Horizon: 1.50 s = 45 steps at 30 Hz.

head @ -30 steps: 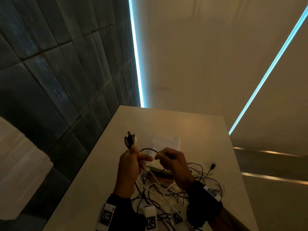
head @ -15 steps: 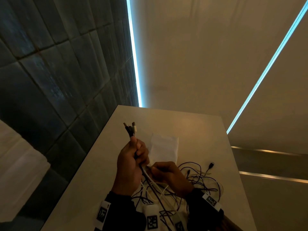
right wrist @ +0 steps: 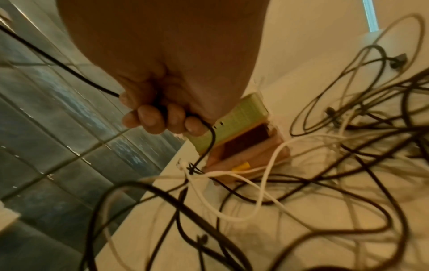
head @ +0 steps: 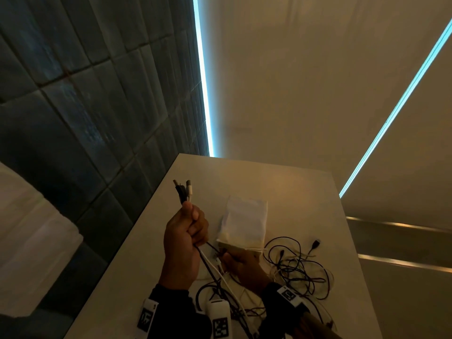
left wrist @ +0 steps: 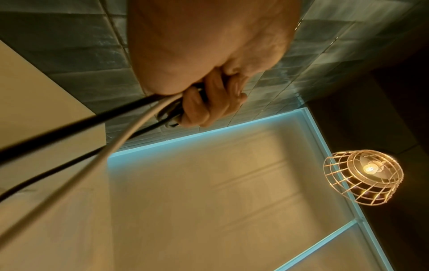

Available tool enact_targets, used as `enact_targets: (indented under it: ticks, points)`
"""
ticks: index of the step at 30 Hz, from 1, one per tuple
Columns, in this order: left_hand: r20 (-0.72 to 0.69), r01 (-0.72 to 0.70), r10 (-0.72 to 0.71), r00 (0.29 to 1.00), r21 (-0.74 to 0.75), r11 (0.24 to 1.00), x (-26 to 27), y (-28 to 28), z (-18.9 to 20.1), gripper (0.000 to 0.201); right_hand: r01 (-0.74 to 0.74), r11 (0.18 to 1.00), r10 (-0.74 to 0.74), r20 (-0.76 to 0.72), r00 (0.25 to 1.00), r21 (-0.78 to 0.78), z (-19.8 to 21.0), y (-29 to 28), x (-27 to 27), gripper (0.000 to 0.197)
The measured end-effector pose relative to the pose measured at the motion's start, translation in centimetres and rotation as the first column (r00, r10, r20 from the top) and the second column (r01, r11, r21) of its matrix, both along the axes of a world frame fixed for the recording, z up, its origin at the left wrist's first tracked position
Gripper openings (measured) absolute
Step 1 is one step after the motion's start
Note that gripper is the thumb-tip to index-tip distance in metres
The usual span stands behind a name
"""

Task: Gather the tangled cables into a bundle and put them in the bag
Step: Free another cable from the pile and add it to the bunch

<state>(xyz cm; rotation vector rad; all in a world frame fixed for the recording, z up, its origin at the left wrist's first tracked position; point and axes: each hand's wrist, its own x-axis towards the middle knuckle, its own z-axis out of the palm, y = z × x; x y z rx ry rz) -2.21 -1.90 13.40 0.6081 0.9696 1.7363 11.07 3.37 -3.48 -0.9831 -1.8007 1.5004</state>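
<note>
My left hand [head: 188,231] is raised above the table and grips several black and white cables, whose plug ends [head: 184,190] stick up above the fist. The left wrist view shows the fingers [left wrist: 209,102] curled round those cables [left wrist: 130,126]. My right hand [head: 241,264] is lower, near the table, with its fingers [right wrist: 160,119] curled round a black cable [right wrist: 210,139]. A tangle of black and white cables [head: 296,267] lies on the table to its right. The white bag [head: 244,221] lies flat just beyond both hands.
The pale table [head: 281,187] has a dark tiled wall [head: 85,113] along its left edge. A small yellow-green and brown box [right wrist: 241,124] sits under the cables by my right hand. A wire-cage lamp [left wrist: 364,176] shows in the left wrist view.
My left hand has risen slightly and closed its fist on the cable ends. My right hand has slid down and back along the cables toward the pile on the table.
</note>
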Motion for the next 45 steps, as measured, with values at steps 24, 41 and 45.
enact_targets:
  ticks: [24, 41, 45]
  points:
    - [-0.33, -0.138, 0.018, 0.944, -0.344, 0.929, -0.7, 0.4, -0.3, 0.033, -0.017, 0.982, -0.054, -0.373, 0.926, -0.186, 12.9, 0.8, -0.1, 0.02]
    - [0.099, -0.078, 0.087, 0.991, -0.086, 0.993, -1.5, 0.5, -1.2, 0.037, -0.127, 0.988, 0.121, -0.061, 0.991, -0.094, 2.8, 0.5, -0.7, 0.029]
    - [0.1, -0.089, 0.1, 0.99, -0.112, 0.99, -1.9, 0.6, -2.4, 0.039, -0.099, 0.988, 0.107, 0.069, 0.992, -0.115, -0.1, 0.4, -2.1, 0.037]
